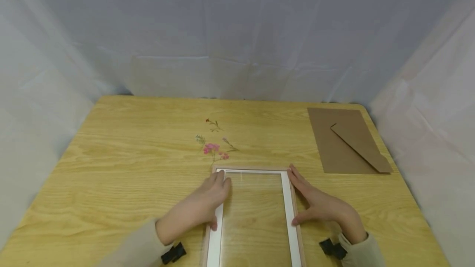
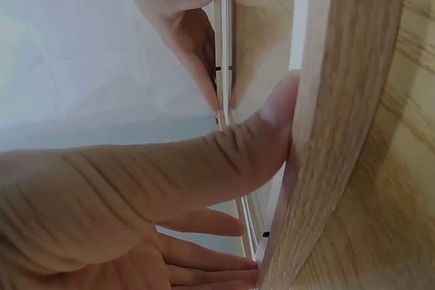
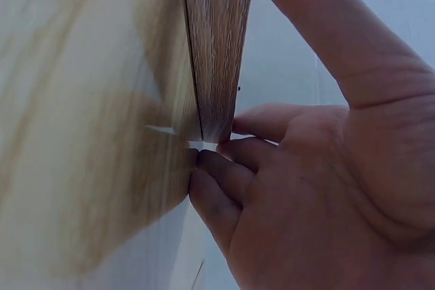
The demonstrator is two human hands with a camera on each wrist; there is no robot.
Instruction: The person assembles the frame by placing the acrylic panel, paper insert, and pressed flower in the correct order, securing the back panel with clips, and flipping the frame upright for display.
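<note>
The left hand [image 1: 205, 201] and right hand [image 1: 323, 205] are resting wide-spread along opposite sides of the frame [image 1: 288, 205] lying on the table [image 1: 111, 176], touching rather than clenching, seemingly to steady it. Flowers [image 1: 211, 148] are lying just beyond, perhaps within reach; a brown board [image 1: 328, 149] is resting farther right, likely aside.

- Wide open from nine to ten o'clock of the frame [image 1: 293, 238], beyond the left hand, across bare tabletop [image 1: 111, 168].
- Blocked at the frame's ten o'clock by the left hand [image 1: 204, 201], and near three by the right hand [image 1: 320, 204], both touching its sides.
- Obstructed toward eleven by loose flowers [image 1: 211, 148], just past the frame's far edge.
- Passable between twelve and one, right of the flowers.
- Barred at two by the brown board [image 1: 334, 147].
- Walled off at twelve by pale sheeting [image 1: 237, 48] behind the tabletop.
</note>
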